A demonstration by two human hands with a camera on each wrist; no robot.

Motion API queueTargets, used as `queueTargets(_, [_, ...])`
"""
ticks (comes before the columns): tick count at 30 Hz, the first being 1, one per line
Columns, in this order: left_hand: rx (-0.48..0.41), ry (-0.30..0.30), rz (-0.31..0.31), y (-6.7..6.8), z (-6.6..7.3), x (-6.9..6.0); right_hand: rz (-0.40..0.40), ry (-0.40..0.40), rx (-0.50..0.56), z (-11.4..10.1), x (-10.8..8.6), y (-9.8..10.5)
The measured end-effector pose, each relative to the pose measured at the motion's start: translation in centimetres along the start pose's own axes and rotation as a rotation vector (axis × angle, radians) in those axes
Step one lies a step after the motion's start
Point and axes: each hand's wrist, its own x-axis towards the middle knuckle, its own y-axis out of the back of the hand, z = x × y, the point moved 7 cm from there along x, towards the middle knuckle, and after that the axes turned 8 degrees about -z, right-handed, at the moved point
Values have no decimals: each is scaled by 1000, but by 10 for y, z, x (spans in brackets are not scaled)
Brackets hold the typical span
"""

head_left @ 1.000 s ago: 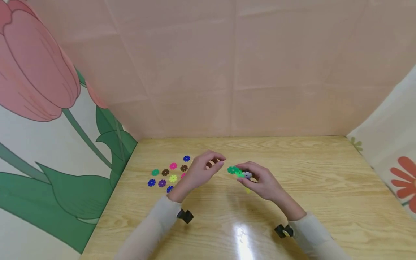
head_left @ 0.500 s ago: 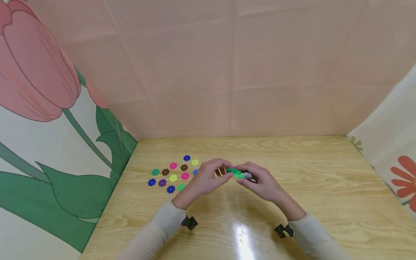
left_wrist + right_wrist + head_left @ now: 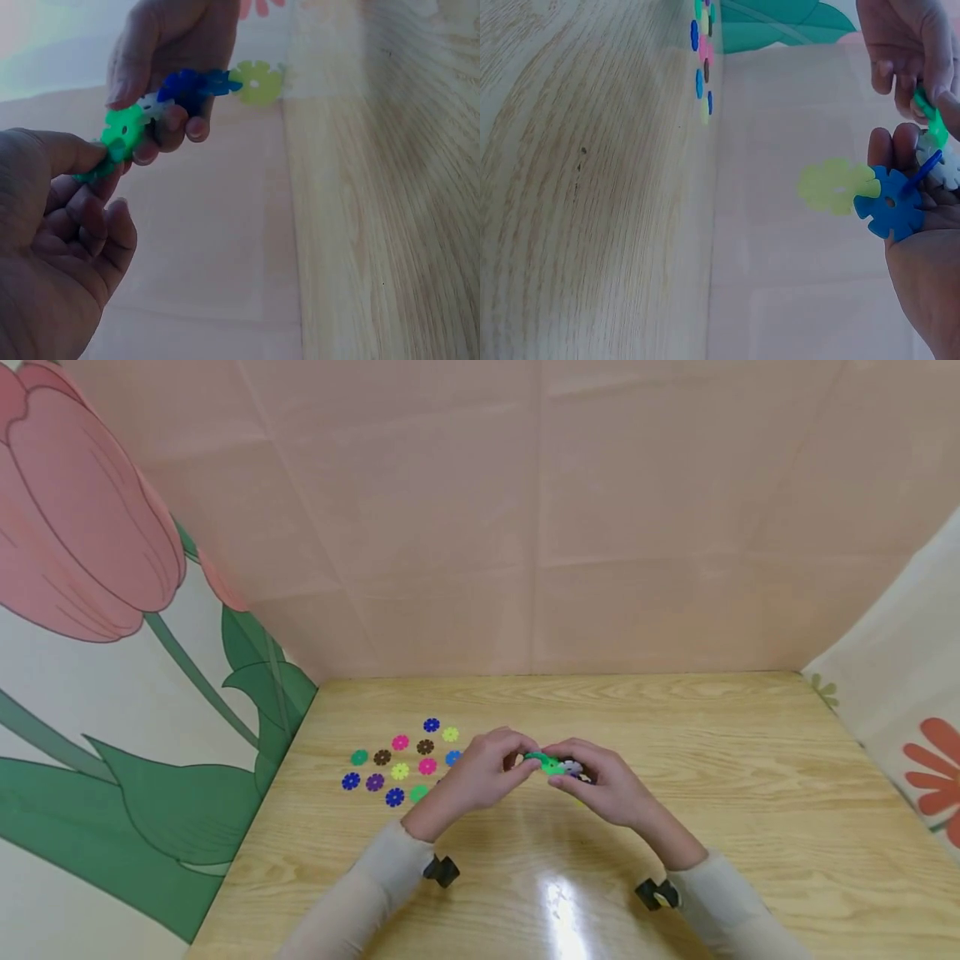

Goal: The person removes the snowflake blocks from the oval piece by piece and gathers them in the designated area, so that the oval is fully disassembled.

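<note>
Both hands meet over the table, holding a chain of interlocking snowflake discs. My left hand (image 3: 483, 774) pinches the dark green disc (image 3: 94, 175) at the chain's near end between thumb and fingers. Slotted to it is a bright green disc (image 3: 126, 133), followed by a white disc (image 3: 943, 169). My right hand (image 3: 611, 783) grips the chain around the white and bright green discs. Farther along sit a dark blue disc (image 3: 182, 91), a lighter blue disc (image 3: 890, 213) and a yellow disc (image 3: 826, 187) at the free end. Fingers partly hide the joints.
Loose snowflake discs lie flat on the wooden table (image 3: 735, 793), left of the hands, among them a pink disc (image 3: 401, 742), a brown disc (image 3: 382, 757) and a purple disc (image 3: 375, 782). A pink cloth backdrop (image 3: 525, 527) rises behind the table.
My left hand has moved right from a spot apart from the chain and now pinches the dark green end disc. That disc has tilted flatter. The right hand has barely moved.
</note>
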Motion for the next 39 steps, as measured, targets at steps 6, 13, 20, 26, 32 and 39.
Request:
queueTargets(6, [51, -98, 15, 1, 7, 1, -14, 34, 29, -3, -1, 0])
queueTargets(13, [62, -143, 59, 0, 10, 1, -2, 57, 35, -6, -1, -1])
queueTargets(20, [109, -211, 109, 0, 15, 1, 13, 82, 36, -10, 0, -1])
queueTargets(26, [167, -254, 80, 2, 21, -1, -10, 96, 7, -10, -1, 0])
queueTargets(32, [131, -226, 81, 21, 10, -7, 7, 61, -16, -2, -16, 14])
queueTargets(39, [23, -53, 17, 25, -14, -10, 14, 58, 36, -1, -22, 24])
